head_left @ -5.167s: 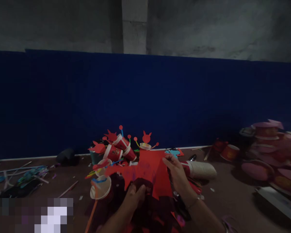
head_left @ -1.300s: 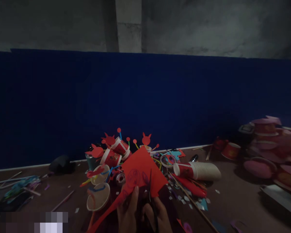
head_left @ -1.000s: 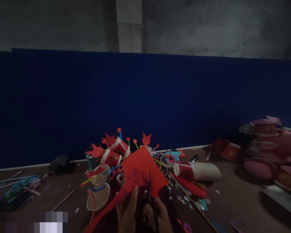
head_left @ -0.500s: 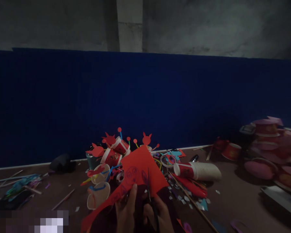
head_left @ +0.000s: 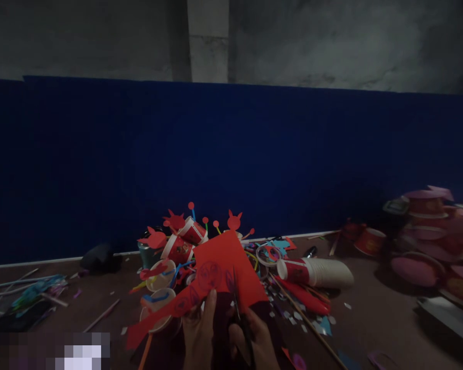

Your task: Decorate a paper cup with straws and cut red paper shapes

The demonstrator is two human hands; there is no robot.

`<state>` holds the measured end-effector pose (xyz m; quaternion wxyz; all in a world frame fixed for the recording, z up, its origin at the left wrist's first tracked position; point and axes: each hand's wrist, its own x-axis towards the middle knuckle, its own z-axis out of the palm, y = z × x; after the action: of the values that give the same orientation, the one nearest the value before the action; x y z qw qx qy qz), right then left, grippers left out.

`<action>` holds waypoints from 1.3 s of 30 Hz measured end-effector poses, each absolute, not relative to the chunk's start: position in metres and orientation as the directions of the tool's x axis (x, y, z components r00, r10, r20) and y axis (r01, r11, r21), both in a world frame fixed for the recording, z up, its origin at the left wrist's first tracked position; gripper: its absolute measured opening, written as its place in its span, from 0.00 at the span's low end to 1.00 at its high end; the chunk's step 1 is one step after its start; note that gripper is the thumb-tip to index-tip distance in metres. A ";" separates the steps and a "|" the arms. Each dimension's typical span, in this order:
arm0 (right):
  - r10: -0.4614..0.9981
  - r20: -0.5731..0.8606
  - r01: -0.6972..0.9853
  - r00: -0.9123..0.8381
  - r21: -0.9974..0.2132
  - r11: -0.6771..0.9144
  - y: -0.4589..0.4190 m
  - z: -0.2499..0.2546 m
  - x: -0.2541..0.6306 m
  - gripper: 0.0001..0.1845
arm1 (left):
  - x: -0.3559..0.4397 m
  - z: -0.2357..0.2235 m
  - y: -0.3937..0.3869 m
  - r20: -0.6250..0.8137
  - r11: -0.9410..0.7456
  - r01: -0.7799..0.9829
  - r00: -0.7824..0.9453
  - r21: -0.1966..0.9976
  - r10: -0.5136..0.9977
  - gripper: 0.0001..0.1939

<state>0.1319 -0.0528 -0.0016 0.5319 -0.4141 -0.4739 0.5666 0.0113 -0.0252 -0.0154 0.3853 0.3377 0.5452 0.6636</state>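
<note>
My left hand (head_left: 200, 329) grips the lower edge of a red paper sheet (head_left: 224, 252), thumb on top. Shapes drawn in dark ink show on the sheet: a round face, ear-like shapes and smaller figures along a strip that hangs toward the lower left. My right hand (head_left: 254, 336) is closed around the handles of a pair of scissors (head_left: 236, 298), whose blades point up and lie at the paper beside a drawn ear shape. Just behind the sheet stand decorated paper cups (head_left: 178, 248) with red paper animal heads (head_left: 154, 238) and pipe-cleaner arms.
To the right lies a stack of paper cups (head_left: 316, 272) above a red bundle (head_left: 304, 298) and a thin wooden stick (head_left: 312, 326). Small paper scraps are scattered there. Pink cup figures (head_left: 424, 231) crowd the far right. A blue wall panel (head_left: 231, 154) rises behind the table.
The strip end of the red paper has swung slightly outward to the lower left, showing more drawn shapes. The scissor blades have shifted a little left and look tilted. Both hands keep their hold.
</note>
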 end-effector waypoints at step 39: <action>0.998 0.030 -0.184 -0.052 -0.983 0.020 -0.055 0.001 0.131 0.26 | 0.017 0.027 -0.026 -0.034 -0.112 -0.324 -0.411 0.939 0.911 0.21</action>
<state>0.1308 -0.0546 0.0012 0.5365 -0.4316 -0.4714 0.5511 0.0174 -0.0262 0.0269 0.4523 0.2995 0.4895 0.6827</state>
